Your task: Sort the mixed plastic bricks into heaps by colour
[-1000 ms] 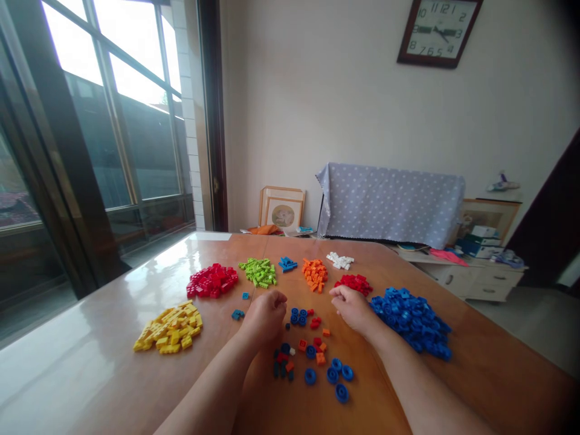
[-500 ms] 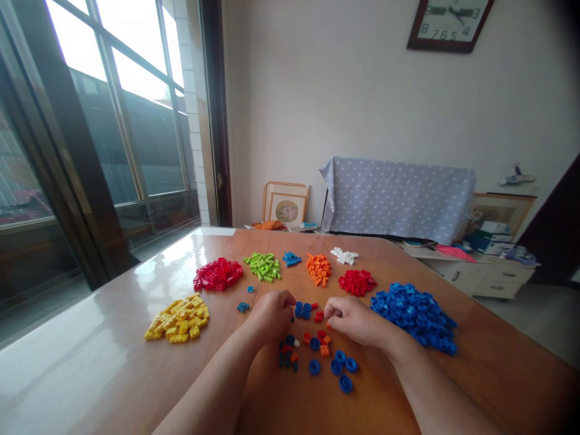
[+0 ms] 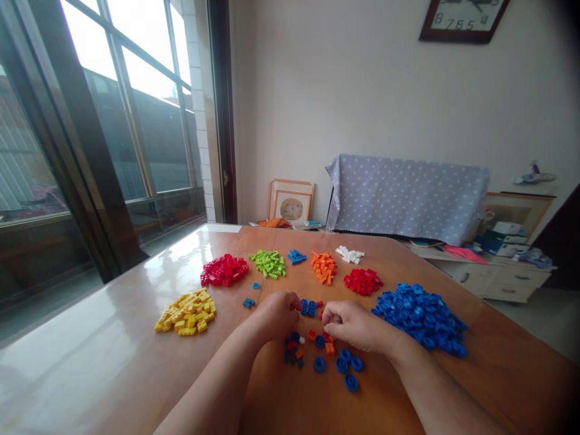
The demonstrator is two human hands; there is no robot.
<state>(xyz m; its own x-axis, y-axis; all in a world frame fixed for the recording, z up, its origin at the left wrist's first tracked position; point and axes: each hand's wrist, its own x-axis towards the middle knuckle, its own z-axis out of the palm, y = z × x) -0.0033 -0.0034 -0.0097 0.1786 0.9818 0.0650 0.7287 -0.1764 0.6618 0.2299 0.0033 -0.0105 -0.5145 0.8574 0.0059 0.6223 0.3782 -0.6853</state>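
My left hand [image 3: 281,313] has its fingers curled together just left of a small cluster of blue round bricks [image 3: 309,307]. Across from it, my right hand [image 3: 348,325] is closed in a pinch, covering part of some small red bricks [image 3: 326,337]. What either hand holds, if anything, is hidden by the fingers. Below the hands lie loose orange bricks [image 3: 330,348], several blue wheel-like round pieces [image 3: 341,365] and a small group of dark bricks [image 3: 287,357] mixed with red, orange and white ones.
Sorted piles ring the wooden table [image 3: 113,368]: yellow bricks [image 3: 188,313], crimson bricks [image 3: 224,270], lime bricks [image 3: 268,264], blue bricks [image 3: 296,257], orange bricks [image 3: 323,267], white bricks [image 3: 350,254], red bricks [image 3: 363,281] and a large blue pile [image 3: 419,317] at right.
The whole view has shifted slightly, so things appear farther right. My right hand has moved a little left among the loose bricks, covering more red ones. My left hand stays nearly in place.
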